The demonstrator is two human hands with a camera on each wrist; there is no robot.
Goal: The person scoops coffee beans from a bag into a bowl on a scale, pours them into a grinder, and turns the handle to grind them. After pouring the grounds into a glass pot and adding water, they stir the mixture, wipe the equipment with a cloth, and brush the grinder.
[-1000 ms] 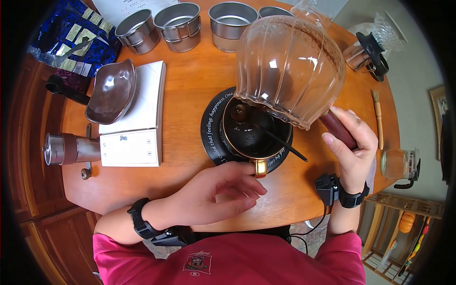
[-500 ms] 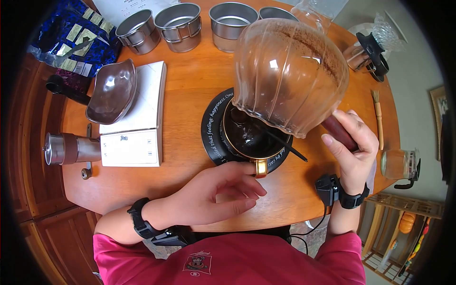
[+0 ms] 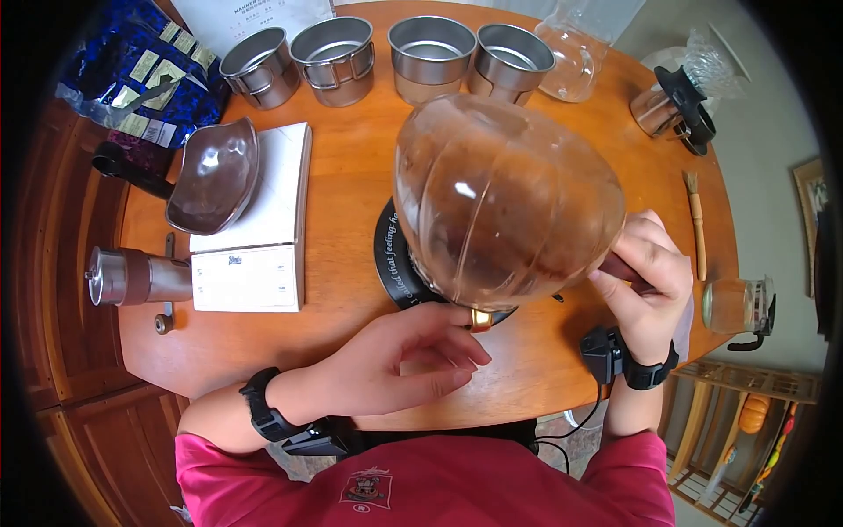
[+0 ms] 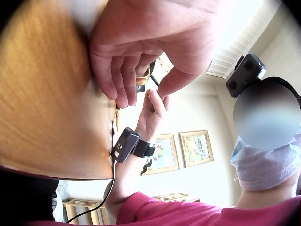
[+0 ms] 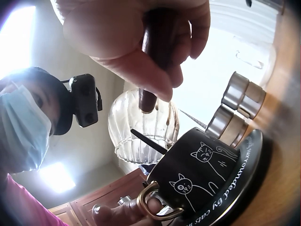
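A ribbed clear glass vessel (image 3: 509, 206), brown residue inside, is tipped mouth-down over the black cup (image 5: 195, 167). My right hand (image 3: 652, 277) grips its dark wooden handle (image 5: 157, 47). From above, the vessel hides the cup; the right wrist view shows the cup upright on a lettered black saucer (image 3: 392, 263), a dark stick (image 5: 146, 140) leaning out. My left hand (image 3: 395, 360) lies at the cup's gold handle (image 5: 146, 200) with a finger hooked through the loop, the other fingers loosely bent. Whether anything pours out is hidden.
Metal cups (image 3: 430, 57) and a glass vessel (image 3: 571, 66) line the back. At left are a white scale (image 3: 250, 277), a brown dish (image 3: 213, 176), a grinder (image 3: 145, 277) and blue bags (image 3: 167, 79). A brush (image 3: 696, 224) and a glass pot (image 3: 736, 306) are at right.
The glass vessel has moved down toward me and tipped further, now covering the cup from above. My right hand has turned with it, while the left hand stays at the cup's handle.
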